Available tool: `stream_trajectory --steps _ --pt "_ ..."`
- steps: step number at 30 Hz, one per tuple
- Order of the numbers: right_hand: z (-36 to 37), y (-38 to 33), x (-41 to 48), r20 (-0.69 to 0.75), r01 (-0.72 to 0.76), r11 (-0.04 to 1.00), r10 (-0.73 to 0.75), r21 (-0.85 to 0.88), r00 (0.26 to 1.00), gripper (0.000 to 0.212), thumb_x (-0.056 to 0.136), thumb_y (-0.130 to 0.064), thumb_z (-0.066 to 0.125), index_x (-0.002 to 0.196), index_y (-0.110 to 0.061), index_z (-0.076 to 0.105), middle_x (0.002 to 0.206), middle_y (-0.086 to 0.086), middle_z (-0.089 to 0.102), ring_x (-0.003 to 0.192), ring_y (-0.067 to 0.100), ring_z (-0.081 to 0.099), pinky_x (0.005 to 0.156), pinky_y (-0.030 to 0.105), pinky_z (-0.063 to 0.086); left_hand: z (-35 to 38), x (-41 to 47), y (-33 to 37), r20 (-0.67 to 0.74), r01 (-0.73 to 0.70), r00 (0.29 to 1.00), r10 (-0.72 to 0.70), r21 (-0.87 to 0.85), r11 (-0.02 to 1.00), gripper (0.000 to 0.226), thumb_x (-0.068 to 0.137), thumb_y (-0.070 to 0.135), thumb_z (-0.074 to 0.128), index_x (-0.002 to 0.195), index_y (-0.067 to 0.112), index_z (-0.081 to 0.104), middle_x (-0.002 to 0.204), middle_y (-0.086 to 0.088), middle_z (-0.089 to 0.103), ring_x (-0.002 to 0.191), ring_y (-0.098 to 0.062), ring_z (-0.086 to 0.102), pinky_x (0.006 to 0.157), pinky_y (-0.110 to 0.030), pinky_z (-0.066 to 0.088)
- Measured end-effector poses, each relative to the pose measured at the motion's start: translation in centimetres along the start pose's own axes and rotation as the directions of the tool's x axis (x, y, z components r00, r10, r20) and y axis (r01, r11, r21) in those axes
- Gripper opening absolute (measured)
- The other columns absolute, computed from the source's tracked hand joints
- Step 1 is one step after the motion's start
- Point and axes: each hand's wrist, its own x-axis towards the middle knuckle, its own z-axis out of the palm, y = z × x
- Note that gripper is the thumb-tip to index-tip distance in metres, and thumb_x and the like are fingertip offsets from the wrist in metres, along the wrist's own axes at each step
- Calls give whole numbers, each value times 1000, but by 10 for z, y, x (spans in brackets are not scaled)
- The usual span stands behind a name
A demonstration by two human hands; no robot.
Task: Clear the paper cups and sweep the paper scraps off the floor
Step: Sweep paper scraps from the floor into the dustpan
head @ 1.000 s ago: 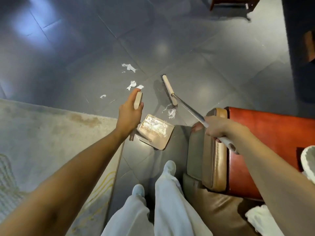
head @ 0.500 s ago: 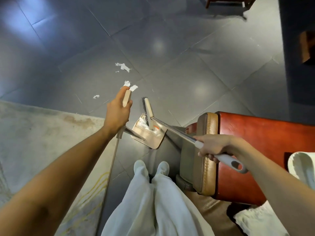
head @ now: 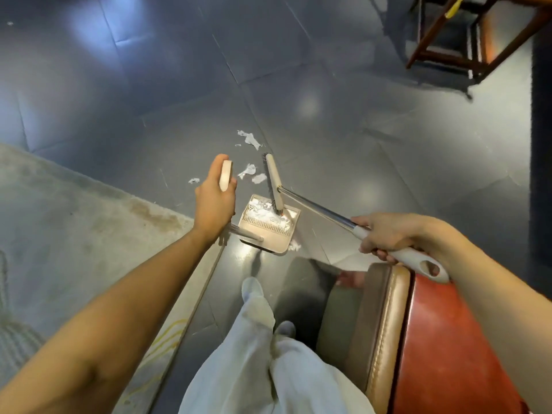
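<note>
Sweeping stage, seen from beside the standing person. The beige plastic dustpan (head: 279, 239) sits on the dark grey tiled floor (head: 149, 100) just ahead of the person's feet and holds a heap of white paper scraps (head: 265, 214), piled against its toothed inner ridge. The left hand (head: 213, 201) is wrapped round the beige grip (head: 226, 175) at the top of the dustpan's upright handle. The right hand (head: 385, 234) is curled round the broom where the metal shaft (head: 316, 209) meets the white plastic handle (head: 418, 259). The beige broom head with dark bristles (head: 273, 180) lies lengthwise, its near end over the dustpan and its far end out on the tiles beyond the pan's lip. Half a second earlier the head lay drawn back across the dustpan. A second earlier it was out on the floor with scraps at its near end, just ahead of the pan. Count: one dustpan, one broom, two hands. Six loose scraps (head: 249, 138) lie on the floor: a large torn one and a fleck farthest out, two between the left hand and the broom head, one left of that hand, and one at the dustpan's near right corner. A pale grey rug (head: 74, 219) borders the tiles at left; a brown leather seat on a red wooden frame (head: 382, 318) stands at right.
</note>
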Motion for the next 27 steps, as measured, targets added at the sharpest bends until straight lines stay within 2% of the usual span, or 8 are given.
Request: stream_trajectory --steps 3,6,10,15,18,21,24,27 --pt "-33 -38 24 -4 39 998 -40 -40 999 62 93 -2 53 146 -27 33 52 2 51 35 7 45 40 22 42 -7 38 3 -41 23 999 -24 -15 1000 32 101 17 48 129 29 43 80 4 49 63 -17 52 48 -26 54" --pt "-66 -72 49 -25 82 993 -84 -84 996 56 94 -1 51 143 -23 38 58 5 48 35 7 43 39 21 42 -7 69 6 -87 43 995 -43 -8 999 31 100 18 48 127 32 43 83 1 51 71 -24 57 58 -40 58" --pt "-100 -112 79 -28 115 982 -120 -153 992 62 93 0 51 147 -24 33 62 7 48 39 10 43 40 21 42 -8 95 7 -108 102 989 -101 -1 995 28 99 20 49 119 39 43 79 9 51 77 -33 58 68 -52 56" --pt "-161 -163 129 -40 161 930 -184 -330 982 51 93 0 47 141 -17 38 70 11 50 50 17 44 44 26 42 -4 128 3 -178 162 971 -159 -1 987 26 99 19 52 117 36 45 74 8 52 60 -21 53 59 -49 55" --pt "-197 -192 166 -72 140 855 -202 -500 977 28 90 0 44 117 -2 47 70 15 57 52 25 52 48 30 46 4 147 9 -232 206 951 -203 -11 979 29 97 13 52 115 35 46 72 3 54 59 -23 52 60 -48 53" --pt "-227 -213 202 -112 77 739 -203 -670 973 13 85 0 47 97 -1 52 66 14 63 48 24 56 44 23 42 16 165 17 -264 272 926 -271 -34 962 36 96 13 53 123 35 47 73 8 53 59 -22 51 64 -48 55" --pt "-238 -216 240 -111 61 677 -208 -734 972 22 85 -3 48 107 -4 47 76 13 60 58 26 58 48 25 43 23 177 23 -283 308 909 -306 -36 951 41 96 14 54 131 33 47 83 1 57 59 -21 52 66 -49 56" --pt "-229 -209 264 -7 101 709 -147 -698 989 29 85 -2 47 114 -2 45 76 18 61 58 30 59 54 35 50 23 184 25 -306 329 895 -323 -34 944 41 96 14 55 133 32 47 91 -7 60 60 -24 54 64 -49 56"
